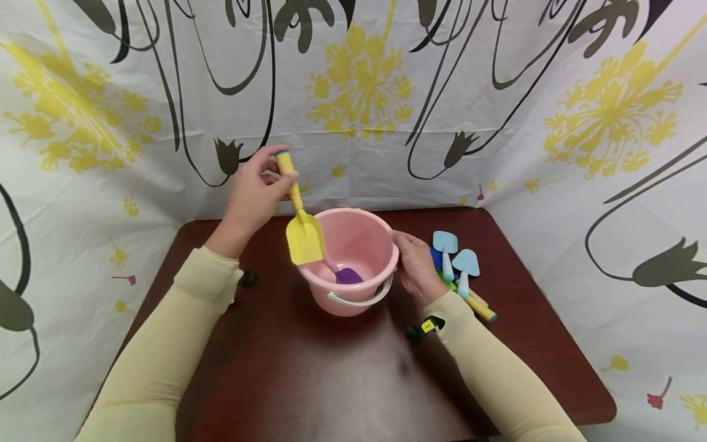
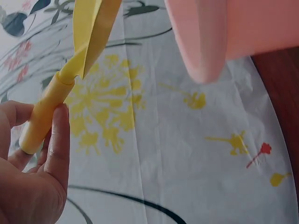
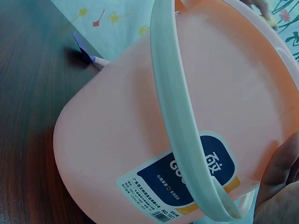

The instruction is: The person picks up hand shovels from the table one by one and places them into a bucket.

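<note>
Fingers (image 1: 276, 161) of the left hand (image 1: 251, 196) pinch the yellow shovel (image 1: 301, 224) by its handle, blade hanging over the pink bucket (image 1: 353, 261). Curled against the bucket's side, the right hand (image 1: 415, 265) steadies it on the surface (image 1: 309, 380). Blue shovels (image 1: 458, 264) lie just beside.

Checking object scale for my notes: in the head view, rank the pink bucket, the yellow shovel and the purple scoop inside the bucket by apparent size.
1. Pink bucket, clearly largest.
2. Yellow shovel, held above the rim by the left hand, so somewhat nearer the camera.
3. Purple scoop, smallest as seen, though partly hidden behind the shovel, so its full size is unsure.
</note>
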{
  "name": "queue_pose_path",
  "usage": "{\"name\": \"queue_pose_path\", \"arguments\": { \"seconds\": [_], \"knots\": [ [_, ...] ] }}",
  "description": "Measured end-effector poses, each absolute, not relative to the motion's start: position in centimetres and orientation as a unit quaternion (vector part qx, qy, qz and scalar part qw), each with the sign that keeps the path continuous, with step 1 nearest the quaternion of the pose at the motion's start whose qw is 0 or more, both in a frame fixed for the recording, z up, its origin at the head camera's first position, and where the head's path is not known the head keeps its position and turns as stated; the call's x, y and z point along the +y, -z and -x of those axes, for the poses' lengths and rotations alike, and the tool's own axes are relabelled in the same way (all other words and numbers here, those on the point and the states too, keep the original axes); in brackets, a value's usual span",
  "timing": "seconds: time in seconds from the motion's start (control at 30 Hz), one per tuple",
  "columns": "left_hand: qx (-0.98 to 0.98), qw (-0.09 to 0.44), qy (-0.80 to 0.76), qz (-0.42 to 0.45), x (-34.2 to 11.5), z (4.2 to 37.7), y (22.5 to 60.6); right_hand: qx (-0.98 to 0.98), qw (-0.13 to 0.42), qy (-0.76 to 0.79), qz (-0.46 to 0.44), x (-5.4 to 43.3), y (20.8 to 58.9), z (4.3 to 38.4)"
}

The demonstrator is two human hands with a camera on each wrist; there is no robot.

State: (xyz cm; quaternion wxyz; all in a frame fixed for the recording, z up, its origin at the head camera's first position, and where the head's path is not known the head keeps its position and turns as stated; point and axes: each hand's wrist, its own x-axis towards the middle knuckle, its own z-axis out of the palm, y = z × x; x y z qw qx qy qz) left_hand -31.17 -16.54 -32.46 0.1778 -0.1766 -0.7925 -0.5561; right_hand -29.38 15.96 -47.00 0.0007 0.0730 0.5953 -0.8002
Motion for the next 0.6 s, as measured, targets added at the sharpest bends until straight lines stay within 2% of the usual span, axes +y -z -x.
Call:
{"name": "queue_pose_path", "arguments": {
  "seconds": [0.33,0.6],
  "knots": [
    [-0.821,0.149,0.493,0.246,-12.8,31.7,33.1,0.593,-0.006,0.802,-0.07,16.1,47.0,29.3],
    [-0.847,0.102,0.461,0.245,-11.3,32.0,34.4,0.591,-0.004,0.804,-0.068,16.2,47.0,29.2]
  ]
}}
